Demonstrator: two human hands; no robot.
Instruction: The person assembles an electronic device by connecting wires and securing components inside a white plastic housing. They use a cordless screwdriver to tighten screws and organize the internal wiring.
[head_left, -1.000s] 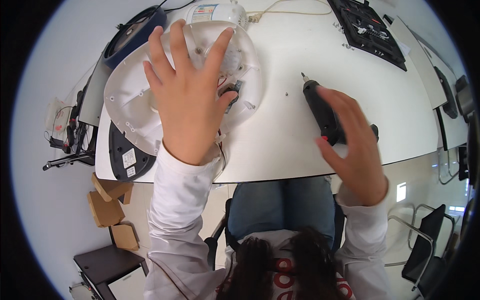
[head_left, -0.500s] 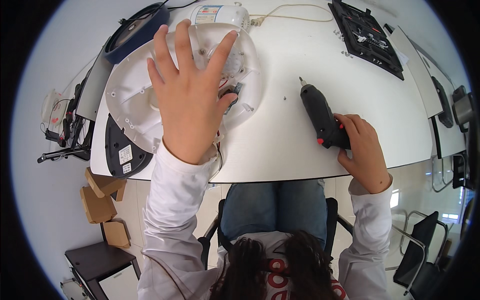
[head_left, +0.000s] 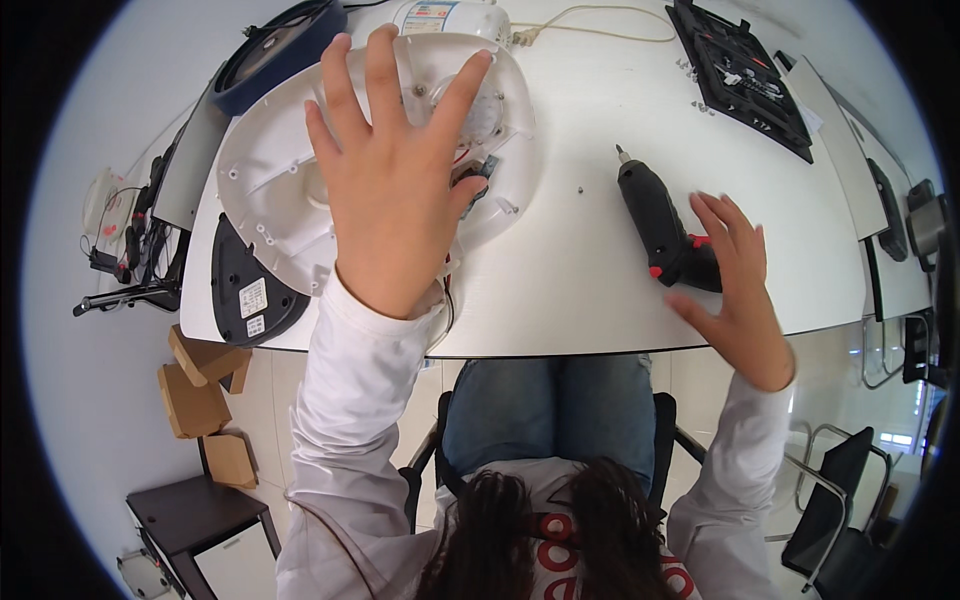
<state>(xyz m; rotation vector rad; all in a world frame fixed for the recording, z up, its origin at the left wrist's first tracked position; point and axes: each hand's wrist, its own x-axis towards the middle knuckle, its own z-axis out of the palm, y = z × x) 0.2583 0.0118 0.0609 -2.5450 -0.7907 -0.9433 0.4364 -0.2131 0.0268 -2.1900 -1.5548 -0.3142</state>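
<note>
My left hand (head_left: 395, 190) lies flat with fingers spread on the white plastic housing (head_left: 290, 190) at the bench's (head_left: 560, 290) left end — my right hand (head_left: 735, 290), fingers loosely open, touches the black electric screwdriver (head_left: 655, 220) lying beside it.

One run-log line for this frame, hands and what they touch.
left hand: spread flat on white plastic housing | right hand: open, beside black electric screwdriver lying on white table | loose screw nearby

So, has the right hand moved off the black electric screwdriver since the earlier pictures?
Yes. The right hand has let go and opened, sliding back toward the table's near edge; the black electric screwdriver lies on the table.
</note>
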